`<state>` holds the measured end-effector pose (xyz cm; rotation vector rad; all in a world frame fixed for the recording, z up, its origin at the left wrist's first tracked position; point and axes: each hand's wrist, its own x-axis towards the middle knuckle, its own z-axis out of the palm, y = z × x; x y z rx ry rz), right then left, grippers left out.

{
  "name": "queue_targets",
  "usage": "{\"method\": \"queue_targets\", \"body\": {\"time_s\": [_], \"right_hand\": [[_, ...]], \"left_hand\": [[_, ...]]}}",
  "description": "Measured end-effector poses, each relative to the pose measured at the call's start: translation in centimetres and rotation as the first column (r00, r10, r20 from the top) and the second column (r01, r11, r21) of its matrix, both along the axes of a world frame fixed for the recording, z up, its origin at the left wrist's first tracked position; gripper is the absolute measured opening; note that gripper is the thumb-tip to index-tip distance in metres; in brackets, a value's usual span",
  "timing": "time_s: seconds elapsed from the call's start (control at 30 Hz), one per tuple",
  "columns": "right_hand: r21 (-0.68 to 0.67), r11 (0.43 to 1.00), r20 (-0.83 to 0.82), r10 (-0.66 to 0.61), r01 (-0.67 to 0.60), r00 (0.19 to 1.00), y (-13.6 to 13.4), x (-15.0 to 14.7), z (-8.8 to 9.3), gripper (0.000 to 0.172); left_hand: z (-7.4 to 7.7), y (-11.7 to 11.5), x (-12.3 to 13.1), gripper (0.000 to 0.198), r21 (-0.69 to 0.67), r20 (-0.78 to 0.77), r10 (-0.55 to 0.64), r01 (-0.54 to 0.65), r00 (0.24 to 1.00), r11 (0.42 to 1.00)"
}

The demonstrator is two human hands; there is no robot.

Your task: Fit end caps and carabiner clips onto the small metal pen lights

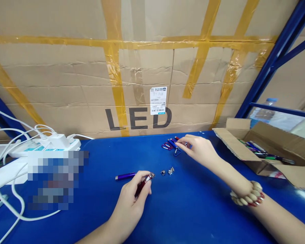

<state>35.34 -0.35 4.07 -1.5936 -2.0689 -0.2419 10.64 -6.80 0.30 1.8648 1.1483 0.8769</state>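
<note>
My left hand (136, 195) is closed round a dark red metal tube (141, 187), perhaps a small flashlight, with its silver end pointing up and away. A purple-blue tube (125, 176) lies on the blue tabletop just beyond those fingers. Several small silver metal pieces (170, 170) sit to the right of the left hand. Farther back, my right hand (195, 145) has its fingertips pinched over a small cluster; what they grip is too small to make out. In that cluster are blue tubes (171, 142), a blue carabiner clip (177, 152) and red carabiner clips (167, 146).
An open cardboard box (236, 144) holding several pen-like tubes stands at right. White cables and a power strip (58, 144) occupy the left side, beside a blurred-out patch. A large taped carton (142, 74) marked LED closes off the back, between blue rack posts (271, 57).
</note>
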Motion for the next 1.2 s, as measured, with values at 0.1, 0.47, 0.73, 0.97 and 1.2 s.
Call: {"method": "queue_targets", "body": {"time_s": [0.1,0.47,0.73,0.97,1.2], "right_hand": [[-0.046,0.996,0.142,0.081,-0.075,0.987,1.3,0.5,-1.8,0.024],[-0.06,0.998,0.172,0.047,-0.038,0.984,3.0,-0.5,-4.3,0.018],[-0.01,0.994,0.058,0.113,-0.112,0.992,1.2,-1.9,-2.3,0.008],[0.014,0.819,-0.059,0.573,-0.573,0.818,-3.6,-5.8,-0.7,0.004],[0.08,0.766,-0.145,0.643,-0.638,0.752,-4.5,-6.4,-1.3,0.015]], "left_hand": [[0.1,-0.1,0.2,0.025,-0.038,-0.001,-0.036,0.036,0.999,0.999],[0.3,-0.5,0.2,0.021,-0.08,0.068,-0.056,0.061,0.996,0.995],[0.0,0.1,0.5,0.027,-0.099,0.189,0.035,-0.016,0.981,0.995],[0.5,1.3,0.1,0.024,0.017,0.25,0.069,-0.076,0.966,0.997],[1.0,1.7,-0.3,0.024,0.093,0.179,-0.023,0.007,0.984,0.996]]}}
